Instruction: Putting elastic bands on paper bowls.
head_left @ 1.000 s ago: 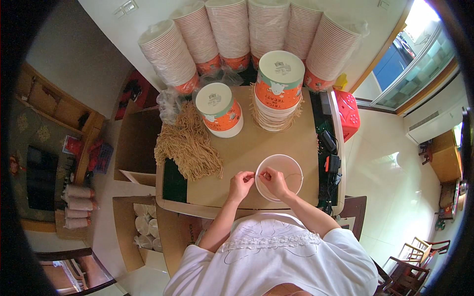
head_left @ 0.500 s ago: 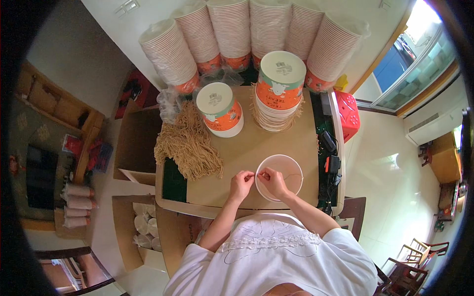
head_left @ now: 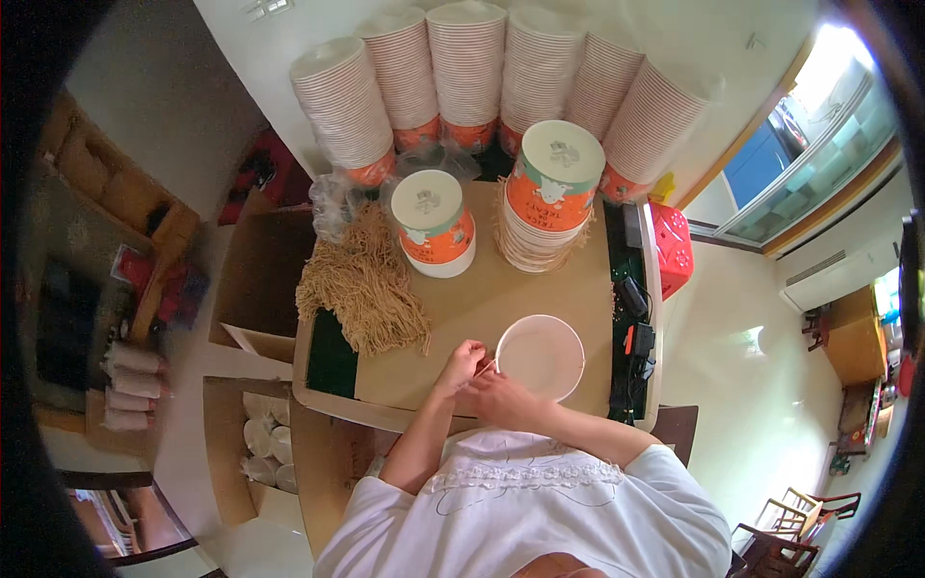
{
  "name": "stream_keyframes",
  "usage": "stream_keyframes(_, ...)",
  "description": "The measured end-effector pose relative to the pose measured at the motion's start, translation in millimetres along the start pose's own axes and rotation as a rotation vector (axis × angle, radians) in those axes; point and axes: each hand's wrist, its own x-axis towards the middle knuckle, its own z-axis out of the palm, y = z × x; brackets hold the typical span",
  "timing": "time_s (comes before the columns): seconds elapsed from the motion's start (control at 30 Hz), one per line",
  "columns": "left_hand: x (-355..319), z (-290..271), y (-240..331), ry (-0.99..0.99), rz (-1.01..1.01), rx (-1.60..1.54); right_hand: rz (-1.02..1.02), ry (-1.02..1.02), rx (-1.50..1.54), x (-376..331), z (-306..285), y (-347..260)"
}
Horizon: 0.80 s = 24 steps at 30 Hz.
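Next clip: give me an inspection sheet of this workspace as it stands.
Surface: cardboard-covered table, mostly bare in the middle.
Job's things: white paper bowl, open, at the near edge.
Clutter: pile of dry noodles; two short bowl stacks; tall bowl stacks behind.
Hands: left hand and right hand together at the bowl's rim; grip unclear.
Cables: dark cables and adapters along the right edge.
Surroundings: open cartons; red stool.

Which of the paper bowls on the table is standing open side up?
The white bowl next to the hands, at the table's near edge. Its empty inside shows, while the two orange stacks behind it stand upside down.
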Motion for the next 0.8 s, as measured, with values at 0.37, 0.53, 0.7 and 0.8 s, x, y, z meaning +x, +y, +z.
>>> stream_keyframes(0.37,10.4,-13.8,5.0,-0.138,-0.178,-0.359,0.364,-0.17,0.085,31.5,-14.8,78.7)
stream_keyframes(0.53,45.9,-5.9,-44.0,0.095,0.202,-0.146,0.503,-0.309,0.1,33.4,-11.4,77.0)
stream_keyframes(0.7,41.0,18.4,-38.8,0.254,0.625,0.22,0.658,-0.354,0.361,16.9,7.9,93.8)
stream_keyframes(0.8,33.3,21.7,-32.1,0.295,0.645,0.339,0.724,-0.36,0.603,8.7,20.7,109.6)
